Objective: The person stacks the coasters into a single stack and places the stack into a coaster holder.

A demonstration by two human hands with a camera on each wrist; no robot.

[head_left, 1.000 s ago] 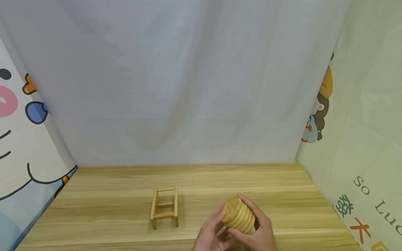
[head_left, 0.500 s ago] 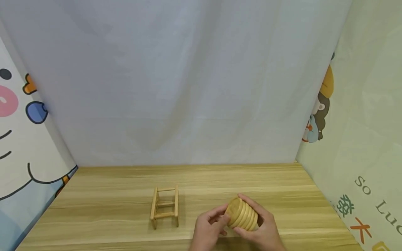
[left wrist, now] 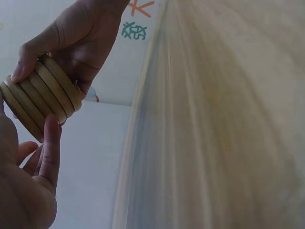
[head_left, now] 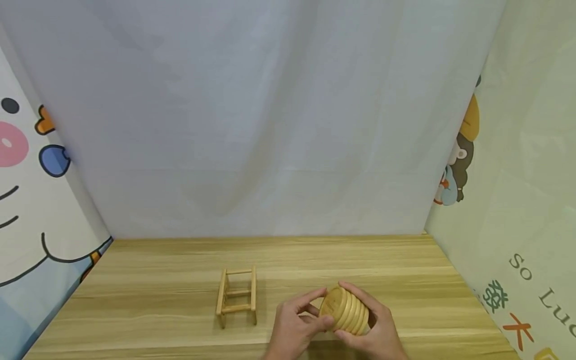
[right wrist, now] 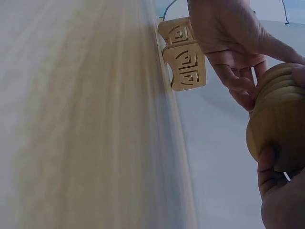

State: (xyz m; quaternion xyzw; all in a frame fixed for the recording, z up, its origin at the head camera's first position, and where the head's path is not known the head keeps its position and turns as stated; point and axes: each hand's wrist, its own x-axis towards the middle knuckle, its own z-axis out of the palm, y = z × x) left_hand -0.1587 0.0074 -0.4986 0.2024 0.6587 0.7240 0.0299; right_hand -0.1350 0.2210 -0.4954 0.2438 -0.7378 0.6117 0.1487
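A stack of several round wooden coasters (head_left: 353, 312) is held tilted above the table's near side, its outermost face turned left and up. My right hand (head_left: 375, 327) grips the stack from the right, thumb below and fingers over the far edge. On the other side my left hand (head_left: 294, 320) pinches the outermost coaster (head_left: 334, 302) between thumb and forefinger at its rim. The coasters (left wrist: 43, 93) lie pressed together between both hands in the left wrist view. Left of the hands stands a small wooden rack (head_left: 236, 297) with bars; its cut-out panel (right wrist: 188, 67) shows in the right wrist view.
The wood-grain table (head_left: 157, 280) runs back to a pale hanging cloth (head_left: 270, 125). Cartoon-printed cloth (head_left: 40, 200) closes the left side, and a printed pale green sheet (head_left: 517, 175) the right.
My left hand has drawn back to the left, and its thumb has slid to the lower rim of the outermost coaster. The stack has turned slightly in my right hand. The rack has stayed put.
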